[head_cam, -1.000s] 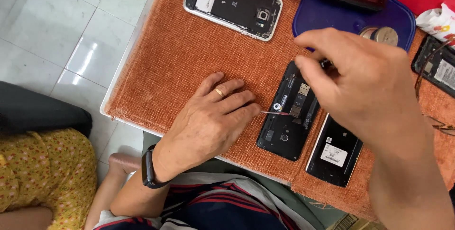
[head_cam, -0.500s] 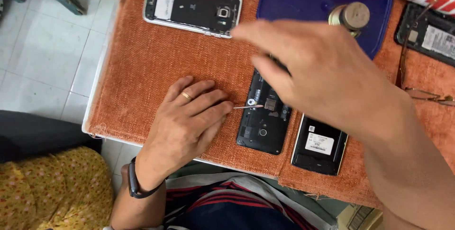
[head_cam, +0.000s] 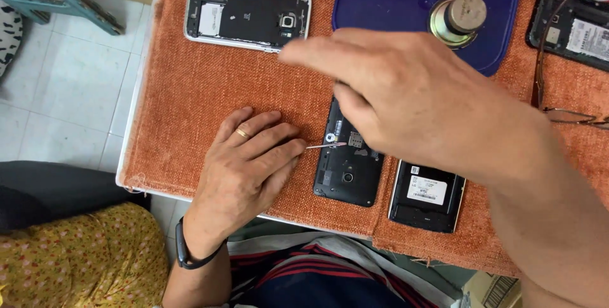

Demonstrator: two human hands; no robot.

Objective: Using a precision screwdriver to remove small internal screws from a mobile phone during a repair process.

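Observation:
My left hand [head_cam: 244, 168] lies on the orange cloth [head_cam: 184, 98], a ring on one finger and a dark band on the wrist. It pinches a thin metal tool [head_cam: 323, 146] whose tip touches the opened black phone [head_cam: 346, 181]. That phone lies back-up with its cover off. My right hand [head_cam: 412, 98] hovers above the phone's upper half and hides it, fingers stretched left with nothing visible in them. Its index fingertip points toward a silver-framed opened phone [head_cam: 247, 16] at the far left.
A black phone part [head_cam: 426, 197] lies right of the black phone. A blue tray [head_cam: 393, 3] holds a round brass piece [head_cam: 458, 19]. Eyeglasses [head_cam: 574, 114] and another opened phone [head_cam: 574, 29] lie at right. The table edge [head_cam: 134, 111] drops to tiled floor; a person in yellow [head_cam: 76, 257] sits at lower left.
My right hand has swept leftward across the black phone and its fingers have spread out from a pinch. My left hand has kept its place with the tool.

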